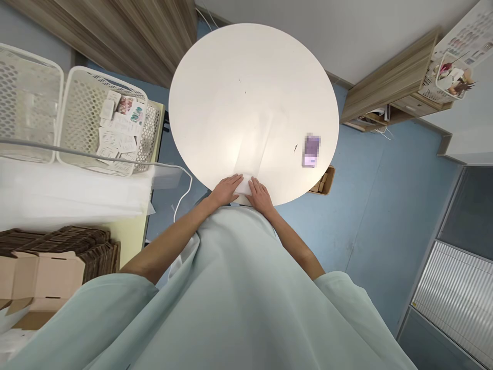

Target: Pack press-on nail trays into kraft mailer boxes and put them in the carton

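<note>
Looking down through the head camera, I see both hands laid flat at the six o'clock edge of the round white bench (215,77). My left hand (228,188) and right hand (259,194) rest side by side, palms down and fingers stretched out, pressing on a long white folded sheet (256,146) that runs from the near rim toward twelve o'clock. Neither grip is closed around anything; both lie open and flat on the sheet's near end, the fingertips almost meeting over it. The sheet is nearly the same white as the bench, so I cannot tell its exact far edge.

At about three o'clock from the hands, near the bench's right rim, lies a small purple card (311,150), blurred, with a small dark speck (295,148) just beside it at its nine o'clock. Below that rim, on the blue floor, a small cardboard box (323,181) peeks out.

At nine o'clock, well apart from the bench, two white perforated baskets stand side by side; the nearer basket (82,110) holds small printed packets (120,127). At seven o'clock, a stack of flattened brown cartons (65,241) sits beside a folded cardboard box (36,282). A white cable (184,187) hangs down at the near left.
</note>
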`<act>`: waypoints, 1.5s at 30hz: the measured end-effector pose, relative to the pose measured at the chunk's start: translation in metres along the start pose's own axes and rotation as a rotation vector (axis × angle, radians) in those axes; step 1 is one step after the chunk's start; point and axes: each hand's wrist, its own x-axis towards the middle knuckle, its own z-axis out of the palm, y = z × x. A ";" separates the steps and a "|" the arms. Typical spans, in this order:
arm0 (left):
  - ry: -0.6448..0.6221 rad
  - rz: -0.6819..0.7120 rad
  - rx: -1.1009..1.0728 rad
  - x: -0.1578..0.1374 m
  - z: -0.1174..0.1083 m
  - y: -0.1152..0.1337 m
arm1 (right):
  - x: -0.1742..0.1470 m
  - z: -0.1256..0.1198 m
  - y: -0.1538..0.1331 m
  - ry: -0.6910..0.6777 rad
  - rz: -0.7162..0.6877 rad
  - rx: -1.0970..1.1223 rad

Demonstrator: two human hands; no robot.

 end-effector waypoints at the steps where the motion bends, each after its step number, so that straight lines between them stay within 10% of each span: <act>1: 0.005 -0.007 -0.013 -0.003 0.002 -0.001 | -0.003 0.001 0.001 -0.004 -0.002 0.006; 25: 0.193 -0.534 -0.084 0.060 -0.023 0.006 | 0.069 -0.035 0.020 0.145 0.503 0.367; 29: 0.313 -0.354 0.010 0.066 -0.032 0.010 | 0.078 -0.040 0.011 0.203 0.380 0.218; 33: 0.133 -0.046 0.083 0.078 -0.046 0.003 | 0.089 -0.046 0.008 0.115 0.205 0.124; 45: 0.027 0.069 0.188 0.050 -0.030 -0.013 | 0.052 -0.019 0.010 0.064 0.075 0.014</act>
